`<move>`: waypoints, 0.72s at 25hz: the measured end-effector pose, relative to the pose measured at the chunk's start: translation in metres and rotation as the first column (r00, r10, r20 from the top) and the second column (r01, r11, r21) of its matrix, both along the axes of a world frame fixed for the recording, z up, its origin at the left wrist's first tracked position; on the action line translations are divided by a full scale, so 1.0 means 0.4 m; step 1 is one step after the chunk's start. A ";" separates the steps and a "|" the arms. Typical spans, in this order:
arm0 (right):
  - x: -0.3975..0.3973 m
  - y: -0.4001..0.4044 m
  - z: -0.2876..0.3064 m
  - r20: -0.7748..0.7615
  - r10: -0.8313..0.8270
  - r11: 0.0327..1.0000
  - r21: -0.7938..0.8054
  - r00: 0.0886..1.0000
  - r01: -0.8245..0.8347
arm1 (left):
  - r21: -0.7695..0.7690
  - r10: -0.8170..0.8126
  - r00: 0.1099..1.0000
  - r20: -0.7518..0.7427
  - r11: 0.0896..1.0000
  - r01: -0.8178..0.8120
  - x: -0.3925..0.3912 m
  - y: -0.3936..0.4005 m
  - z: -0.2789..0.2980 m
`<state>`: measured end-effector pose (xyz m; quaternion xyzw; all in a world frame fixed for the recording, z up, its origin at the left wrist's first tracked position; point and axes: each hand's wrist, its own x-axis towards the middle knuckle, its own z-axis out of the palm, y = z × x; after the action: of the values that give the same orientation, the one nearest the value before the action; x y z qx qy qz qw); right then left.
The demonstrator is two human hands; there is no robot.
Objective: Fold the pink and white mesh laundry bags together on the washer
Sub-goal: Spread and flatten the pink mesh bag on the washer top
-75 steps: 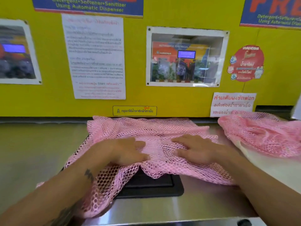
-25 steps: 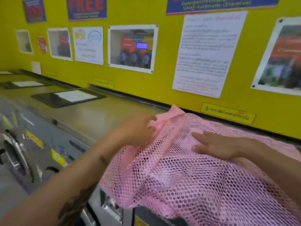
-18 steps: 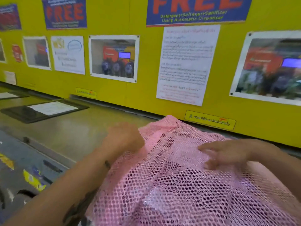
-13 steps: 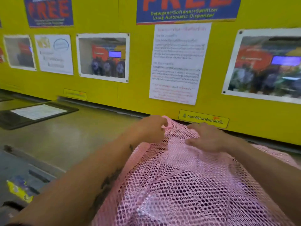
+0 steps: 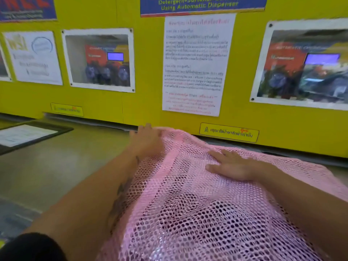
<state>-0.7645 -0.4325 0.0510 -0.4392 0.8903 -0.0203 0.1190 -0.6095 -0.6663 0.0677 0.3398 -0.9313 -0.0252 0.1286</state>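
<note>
Two bare hands rest on a pink mesh laundry bag (image 5: pixel 188 204) spread over the washer surface (image 5: pixel 56 166). The bag covers the near and right part of the view, and its far edge lies close to the yellow wall (image 5: pixel 146 72). A denser pink band runs through the mesh from the far corner toward the near side.

Left hand (image 5: pixel 148 142): placed at the far left corner of the bag, at its edge. The fingers (image 5: pixel 145 129) reach toward the wall; whether they pinch the mesh or only press on it cannot be told. A dark mark shows on the left forearm.

Right hand (image 5: pixel 231 166): lies palm down on the mesh, to the right of the left hand and nearer the camera. Its fingers are extended flat and spread, gripping nothing.

A white bag cannot be made out in this view.

On the wall behind, a white printed notice (image 5: pixel 195 63) hangs above the bag, between two framed windows. A black-framed sheet (image 5: pixel 24 134) lies on the surface well to the left.
</note>
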 end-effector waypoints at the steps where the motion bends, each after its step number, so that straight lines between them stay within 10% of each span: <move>1: -0.001 0.006 0.008 0.025 0.023 0.996 -0.092 0.999 -0.021 | -0.067 0.000 0.994 -0.107 0.998 -0.007 -0.004 0.034 0.025; 5: -0.009 0.089 0.076 -0.078 0.029 0.961 -0.271 0.997 -0.049 | -0.212 -0.243 0.924 -0.296 0.960 0.184 -0.005 0.170 0.079; 11: -0.048 0.345 0.110 -0.007 -0.119 0.993 0.020 0.993 0.119 | 0.231 -0.317 0.878 0.360 0.942 0.245 -0.009 0.244 -0.058; 18: -0.107 0.436 0.077 -0.023 -0.234 0.945 0.229 0.972 0.233 | 0.239 -0.354 0.857 0.374 0.930 0.279 -0.029 0.207 -0.018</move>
<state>-0.8071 -0.2581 0.0819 -0.3141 0.9320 0.0681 0.1676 -0.6212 -0.5835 0.0604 0.1892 -0.9745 -0.0562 -0.1066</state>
